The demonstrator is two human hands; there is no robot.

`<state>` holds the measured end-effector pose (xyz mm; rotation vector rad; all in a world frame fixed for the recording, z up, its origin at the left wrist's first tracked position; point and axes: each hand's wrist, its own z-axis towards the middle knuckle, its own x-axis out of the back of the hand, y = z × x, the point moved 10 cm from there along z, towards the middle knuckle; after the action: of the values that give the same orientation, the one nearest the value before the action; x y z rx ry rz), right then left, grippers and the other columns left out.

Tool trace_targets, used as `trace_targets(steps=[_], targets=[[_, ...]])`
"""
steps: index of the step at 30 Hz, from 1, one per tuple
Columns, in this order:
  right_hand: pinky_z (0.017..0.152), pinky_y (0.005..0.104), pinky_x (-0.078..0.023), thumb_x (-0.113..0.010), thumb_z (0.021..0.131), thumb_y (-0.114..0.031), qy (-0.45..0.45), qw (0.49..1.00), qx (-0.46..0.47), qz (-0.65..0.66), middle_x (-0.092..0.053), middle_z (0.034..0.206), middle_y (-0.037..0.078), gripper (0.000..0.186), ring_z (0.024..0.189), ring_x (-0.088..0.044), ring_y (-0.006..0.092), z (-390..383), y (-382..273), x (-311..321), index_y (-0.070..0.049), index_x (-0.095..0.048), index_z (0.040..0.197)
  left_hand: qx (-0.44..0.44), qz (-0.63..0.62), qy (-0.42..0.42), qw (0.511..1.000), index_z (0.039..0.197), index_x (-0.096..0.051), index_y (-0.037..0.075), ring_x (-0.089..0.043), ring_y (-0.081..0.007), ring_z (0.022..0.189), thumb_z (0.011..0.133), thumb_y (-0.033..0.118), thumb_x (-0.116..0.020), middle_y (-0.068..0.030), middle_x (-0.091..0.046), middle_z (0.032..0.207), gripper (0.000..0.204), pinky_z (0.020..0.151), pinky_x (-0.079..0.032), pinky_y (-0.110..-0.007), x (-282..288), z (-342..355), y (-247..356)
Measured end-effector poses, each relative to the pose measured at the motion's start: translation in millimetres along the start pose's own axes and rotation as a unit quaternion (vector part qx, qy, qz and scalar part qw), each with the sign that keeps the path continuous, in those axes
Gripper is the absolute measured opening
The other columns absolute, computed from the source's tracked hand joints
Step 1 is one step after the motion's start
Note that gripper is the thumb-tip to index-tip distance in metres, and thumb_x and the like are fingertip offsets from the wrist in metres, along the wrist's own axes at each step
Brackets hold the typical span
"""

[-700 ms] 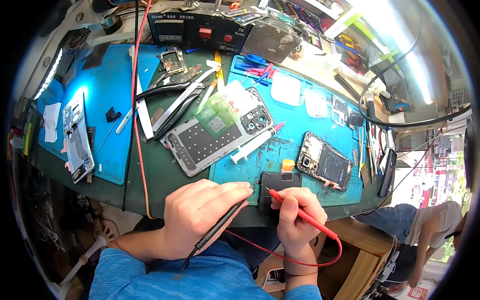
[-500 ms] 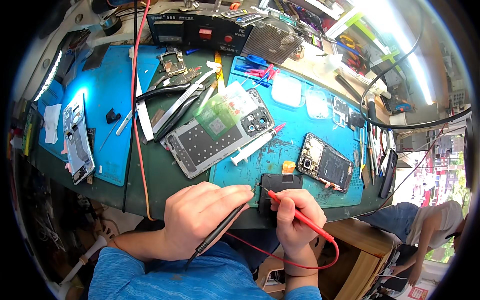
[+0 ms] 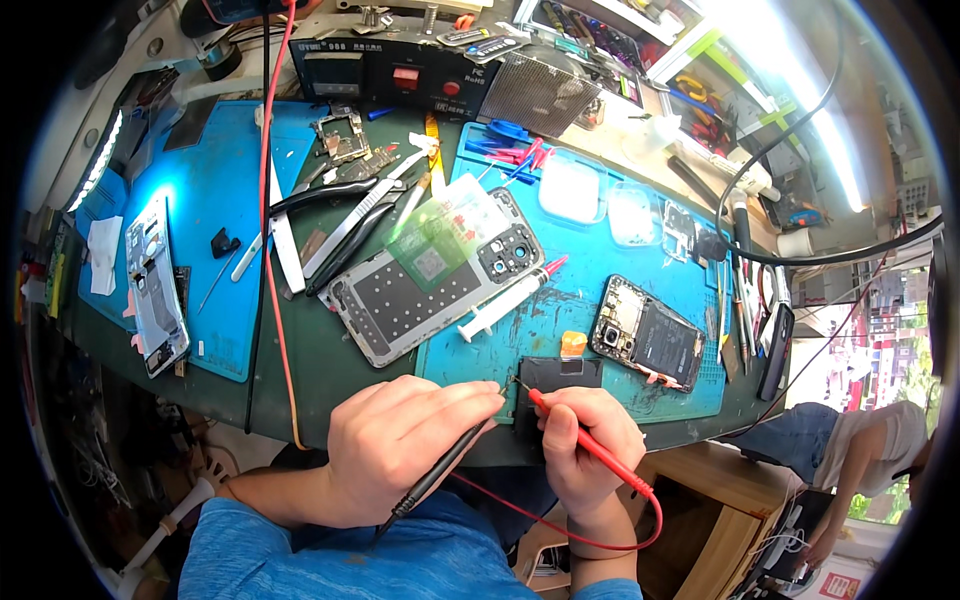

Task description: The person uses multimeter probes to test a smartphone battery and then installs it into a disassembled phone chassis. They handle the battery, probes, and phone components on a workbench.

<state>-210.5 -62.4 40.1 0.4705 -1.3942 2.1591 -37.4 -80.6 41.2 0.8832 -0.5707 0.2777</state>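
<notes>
My left hand (image 3: 405,445) is closed round a black test probe (image 3: 440,468), whose tip end is hidden by the fingers. In my right hand (image 3: 590,440) a red test probe (image 3: 600,452) is pinched, its thin metal tip pointing at the near left edge of a flat black rectangular piece (image 3: 575,378). Whether either tip touches it is too small to tell. An orange tab (image 3: 573,344) sticks out at the far side of that piece. Beyond it to the right lies an opened phone (image 3: 648,335) with its inside showing.
A grey phone back housing (image 3: 400,315) and a syringe (image 3: 495,308) lie ahead. Pliers (image 3: 345,245) and tweezers are beside them, a second phone part (image 3: 157,290) far left. Red and black cables (image 3: 272,240) hang across the left side. Another person (image 3: 860,455) is at right.
The view has shifted slightly, so the bench things sit a little lower. Both hands keep their hold on the probes with hardly any movement. The other person's arm at right has moved a little.
</notes>
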Motion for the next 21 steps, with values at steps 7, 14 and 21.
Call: trace_targets(steps=[7, 14, 21], targets=[[0.060, 0.0338, -0.056, -0.078, 0.093, -0.005, -0.005, 1.000, 0.016, -0.016, -0.074, 0.082, 0.013, 0.009, 0.066, -0.071, 0.0267, 2.2, -4.3, -0.6, 0.000, -0.072, 0.097, 0.000, 0.004, 0.006, 1.000, 0.110, -0.077, 0.010, -0.071, -0.0178, 0.076, 0.081, 0.014, -0.082, -0.0019, -0.080, 0.105, 0.029, 0.062, -0.056, -0.029, 0.7, -0.5, -0.2], [0.059, 0.0345, -0.055, -0.078, 0.093, -0.005, -0.002, 0.999, 0.039, -0.037, -0.073, 0.081, 0.012, 0.008, 0.066, -0.070, 0.0268, 3.4, -10.4, -0.7, 0.000, -0.072, 0.096, -0.005, 0.006, 0.005, 1.000, 0.112, -0.077, 0.010, -0.070, -0.0186, 0.076, 0.082, 0.013, -0.081, -0.0017, -0.079, 0.106, 0.030, 0.063, -0.056, -0.030, 0.7, -0.9, 0.6], [0.060, 0.0344, -0.055, -0.075, 0.094, -0.006, -0.001, 0.996, 0.069, -0.062, -0.073, 0.081, 0.012, 0.007, 0.066, -0.069, 0.0268, 3.0, -14.9, -2.6, -0.001, -0.071, 0.094, -0.007, 0.004, 0.007, 1.000, 0.113, -0.076, 0.011, -0.071, -0.0197, 0.077, 0.083, 0.013, -0.081, -0.0019, -0.079, 0.106, 0.030, 0.063, -0.056, -0.031, -0.3, -2.5, 0.4]])
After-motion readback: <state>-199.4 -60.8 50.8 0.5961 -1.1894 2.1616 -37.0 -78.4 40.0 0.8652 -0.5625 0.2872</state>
